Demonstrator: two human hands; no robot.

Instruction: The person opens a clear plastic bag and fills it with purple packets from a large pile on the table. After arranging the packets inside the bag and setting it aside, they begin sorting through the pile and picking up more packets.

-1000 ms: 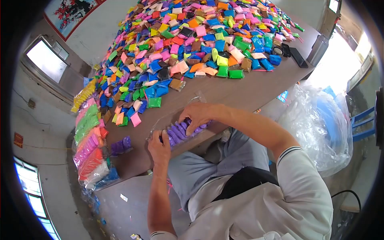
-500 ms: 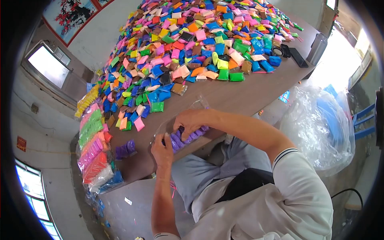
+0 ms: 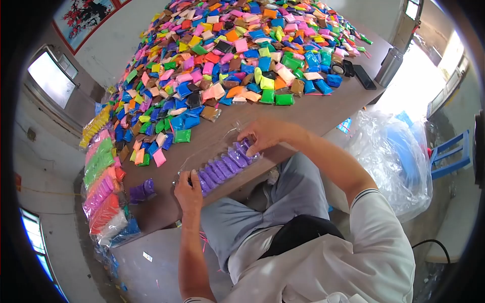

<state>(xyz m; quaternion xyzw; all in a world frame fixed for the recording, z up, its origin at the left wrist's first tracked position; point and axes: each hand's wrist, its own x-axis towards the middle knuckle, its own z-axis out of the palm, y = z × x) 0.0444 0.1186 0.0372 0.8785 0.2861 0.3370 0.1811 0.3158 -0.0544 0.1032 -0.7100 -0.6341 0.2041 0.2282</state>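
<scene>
The left hand (image 3: 189,194), fingers bent, rests against the left end of a slanting row of small purple packets in clear plastic (image 3: 222,170); whether it grips or only braces, I cannot tell. The right hand (image 3: 263,133) pinches the row's right end between thumb and fingers. The row lies close to the near edge of the long brown table (image 3: 303,115), just above the person's grey trousers (image 3: 298,184). Uneven pressure from the two ends could make the middle buckle, and a push towards the body could tip packets into the lap. A loose sheet of thin clear film (image 3: 217,149) beside the row might also snag on the fingers; whether it is part of a bag around the packets is unclear.

Left of the row, well apart, sits a short purple bunch of packets (image 3: 142,192). Beyond it, clear bags along the table's left end (image 3: 103,187) hold rows of red, pink, green and yellow packets. On the right, a big crumpled transparent bag (image 3: 369,161) shows something blue, inside or behind it. Farther back spreads a broad heap of multicoloured packets (image 3: 222,60), each with a single-coloured filling, near a grey metal flask (image 3: 389,68) whose contents are hidden.
</scene>
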